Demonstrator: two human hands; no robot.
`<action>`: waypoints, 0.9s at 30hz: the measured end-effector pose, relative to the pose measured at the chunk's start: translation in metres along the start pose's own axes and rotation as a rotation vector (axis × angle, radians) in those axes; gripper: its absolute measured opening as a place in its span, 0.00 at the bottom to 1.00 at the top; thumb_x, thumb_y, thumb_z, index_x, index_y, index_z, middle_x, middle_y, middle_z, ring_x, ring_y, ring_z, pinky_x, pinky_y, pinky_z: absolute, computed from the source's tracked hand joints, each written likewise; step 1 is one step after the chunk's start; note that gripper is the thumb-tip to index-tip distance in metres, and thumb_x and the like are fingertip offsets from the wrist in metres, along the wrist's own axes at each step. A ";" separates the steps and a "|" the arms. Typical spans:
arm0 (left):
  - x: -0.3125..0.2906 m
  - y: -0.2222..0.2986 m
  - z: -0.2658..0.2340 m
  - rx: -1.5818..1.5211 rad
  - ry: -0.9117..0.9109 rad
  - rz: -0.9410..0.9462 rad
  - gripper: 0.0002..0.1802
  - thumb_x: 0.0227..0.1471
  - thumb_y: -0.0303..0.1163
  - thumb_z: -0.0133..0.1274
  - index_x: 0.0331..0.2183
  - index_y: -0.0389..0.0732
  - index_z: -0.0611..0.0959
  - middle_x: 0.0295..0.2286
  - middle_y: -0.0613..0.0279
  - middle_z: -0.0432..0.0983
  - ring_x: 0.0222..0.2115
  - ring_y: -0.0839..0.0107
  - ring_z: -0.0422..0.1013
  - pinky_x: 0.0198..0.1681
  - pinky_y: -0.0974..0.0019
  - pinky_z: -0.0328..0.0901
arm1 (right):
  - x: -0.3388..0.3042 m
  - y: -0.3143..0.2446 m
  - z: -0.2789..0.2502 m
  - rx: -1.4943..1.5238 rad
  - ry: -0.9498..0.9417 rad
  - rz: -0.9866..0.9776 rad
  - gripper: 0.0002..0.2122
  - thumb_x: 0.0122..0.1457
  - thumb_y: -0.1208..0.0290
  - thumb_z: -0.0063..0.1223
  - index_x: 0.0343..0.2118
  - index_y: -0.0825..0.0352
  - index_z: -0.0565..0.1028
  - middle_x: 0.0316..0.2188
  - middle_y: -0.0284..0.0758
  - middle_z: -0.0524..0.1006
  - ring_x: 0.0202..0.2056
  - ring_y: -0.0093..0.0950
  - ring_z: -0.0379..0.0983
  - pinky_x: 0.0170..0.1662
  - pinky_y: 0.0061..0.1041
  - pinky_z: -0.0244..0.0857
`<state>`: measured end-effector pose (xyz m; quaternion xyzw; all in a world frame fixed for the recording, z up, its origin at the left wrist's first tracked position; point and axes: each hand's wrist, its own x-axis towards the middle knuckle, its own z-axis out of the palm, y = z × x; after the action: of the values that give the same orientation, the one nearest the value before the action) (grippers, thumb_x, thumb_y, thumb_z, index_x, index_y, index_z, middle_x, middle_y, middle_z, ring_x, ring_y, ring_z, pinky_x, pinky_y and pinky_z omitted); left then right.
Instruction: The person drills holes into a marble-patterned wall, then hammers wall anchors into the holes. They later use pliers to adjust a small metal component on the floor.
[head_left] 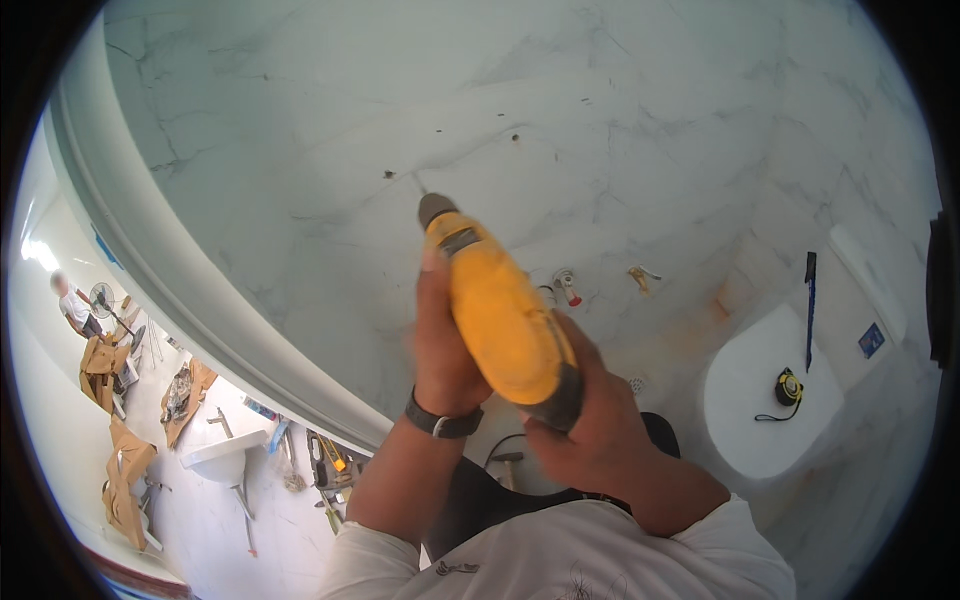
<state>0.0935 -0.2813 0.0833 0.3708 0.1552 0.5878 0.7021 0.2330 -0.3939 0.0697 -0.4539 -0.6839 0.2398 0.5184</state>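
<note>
Yellow power drill (505, 320) at the centre of my view, slightly blurred, pointing toward eleven o'clock at a pale marble-look wall (650, 60). My left hand (447, 345) is closed around its front body from the seven o'clock side, with some fingers hidden underneath. My right hand (590, 420) grips the rear end at five o'clock; the drill's body hides the handle and trigger. The thin bit (421, 184) beyond the dark chuck (436, 209) is faint, and I cannot tell whether it touches the wall. One dark hole (389, 175) lies just beside the tip at ten o'clock; another (515, 138) sits near twelve. At four o'clock, a yellow-and-black tape measure (788, 387) rests on a white toilet (740, 410). Toward six, a hammer (508, 466) is partly covered by my body. At nine, near the rim, a co-worker (72, 303) is too small to make out clearly.
</note>
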 end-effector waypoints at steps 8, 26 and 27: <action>0.052 -0.058 0.058 0.104 -0.146 -0.121 0.32 0.65 0.61 0.45 0.48 0.39 0.75 0.37 0.56 0.78 0.35 0.65 0.77 0.40 0.60 0.75 | -0.001 0.047 -0.045 -0.038 0.238 -0.045 0.38 0.54 0.80 0.59 0.67 0.76 0.54 0.52 0.58 0.76 0.54 0.54 0.77 0.56 0.42 0.72; 0.081 -0.071 0.046 -0.003 -0.179 -0.110 0.36 0.63 0.66 0.41 0.46 0.39 0.77 0.34 0.50 0.80 0.33 0.60 0.79 0.38 0.57 0.77 | 0.021 0.047 -0.059 -0.148 0.212 -0.048 0.40 0.51 0.81 0.60 0.68 0.73 0.53 0.52 0.58 0.76 0.52 0.56 0.76 0.55 0.45 0.73; 0.081 -0.071 0.046 -0.016 -0.185 -0.110 0.36 0.64 0.66 0.41 0.46 0.39 0.77 0.34 0.50 0.80 0.33 0.60 0.79 0.38 0.57 0.76 | 0.020 0.046 -0.059 -0.144 0.209 -0.023 0.40 0.51 0.81 0.60 0.68 0.73 0.53 0.52 0.58 0.76 0.52 0.56 0.76 0.55 0.45 0.72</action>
<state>0.1951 -0.2231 0.0819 0.4087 0.1050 0.5129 0.7476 0.3040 -0.3632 0.0636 -0.5045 -0.6468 0.1354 0.5558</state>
